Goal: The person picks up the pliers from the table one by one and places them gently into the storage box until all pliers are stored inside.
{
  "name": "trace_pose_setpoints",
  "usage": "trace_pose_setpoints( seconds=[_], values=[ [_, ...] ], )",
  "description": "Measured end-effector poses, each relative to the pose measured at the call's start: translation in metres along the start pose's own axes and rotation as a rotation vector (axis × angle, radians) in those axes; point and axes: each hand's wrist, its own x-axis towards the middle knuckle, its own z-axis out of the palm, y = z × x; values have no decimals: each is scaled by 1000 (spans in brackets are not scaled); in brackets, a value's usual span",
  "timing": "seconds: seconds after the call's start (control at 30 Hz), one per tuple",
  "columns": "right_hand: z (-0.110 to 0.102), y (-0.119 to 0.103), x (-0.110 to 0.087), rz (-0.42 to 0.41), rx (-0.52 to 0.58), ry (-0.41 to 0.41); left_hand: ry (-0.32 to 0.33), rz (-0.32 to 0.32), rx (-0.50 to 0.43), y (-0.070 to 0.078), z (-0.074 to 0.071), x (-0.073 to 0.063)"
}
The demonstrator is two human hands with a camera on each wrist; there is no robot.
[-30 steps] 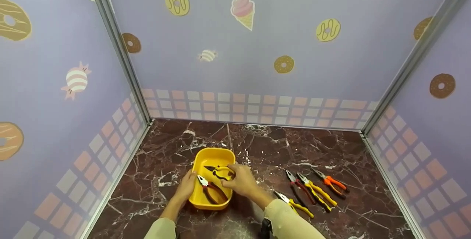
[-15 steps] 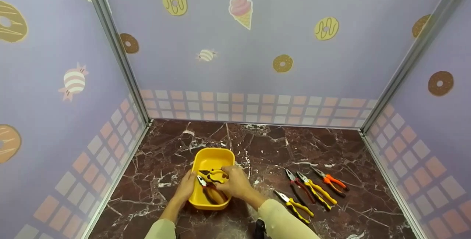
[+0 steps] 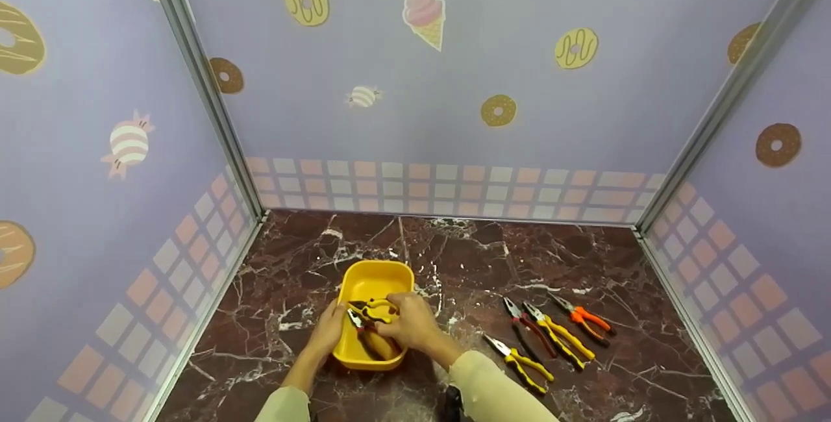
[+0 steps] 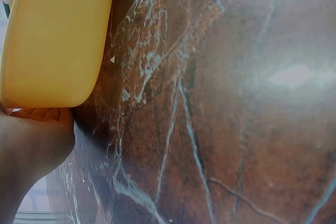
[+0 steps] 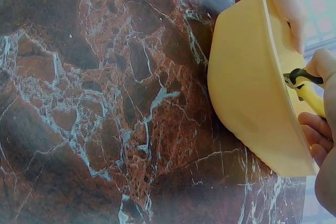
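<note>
My left hand (image 3: 328,330) grips the left side of a yellow plastic bin (image 3: 378,267), its thumb over the rim in the right wrist view. In the left wrist view, the palm lies against the bin's outer wall (image 4: 58,40). My right hand (image 3: 415,323) holds small yellow-and-black pliers (image 3: 375,315) by the handles, inside the bin's opening. Their dark pointed tip faces left, just beyond the head of red-and-black pliers (image 3: 369,343) lying in the near half of the bin. The right fingers partly cover both tools' handles.
To the right lie yellow-and-black pliers (image 3: 518,360), red-and-black pliers (image 3: 531,331), another yellow-and-black pair (image 3: 558,337) and orange-and-black pliers (image 3: 583,318). Patterned lilac walls (image 3: 454,136) enclose the dark marbled surface (image 3: 467,266) at the back and both sides.
My right hand has moved the small yellow-and-black pliers left and nearer to me, beside the red-and-black pair's head in the bin. The left hand stays on the bin.
</note>
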Motion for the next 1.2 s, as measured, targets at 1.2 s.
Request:
trace_pose_setpoints(
  seconds=[1.2],
  values=[
    [7,-18,-4,18,-597,-308,24,2,40,1,-1,0]
  ],
)
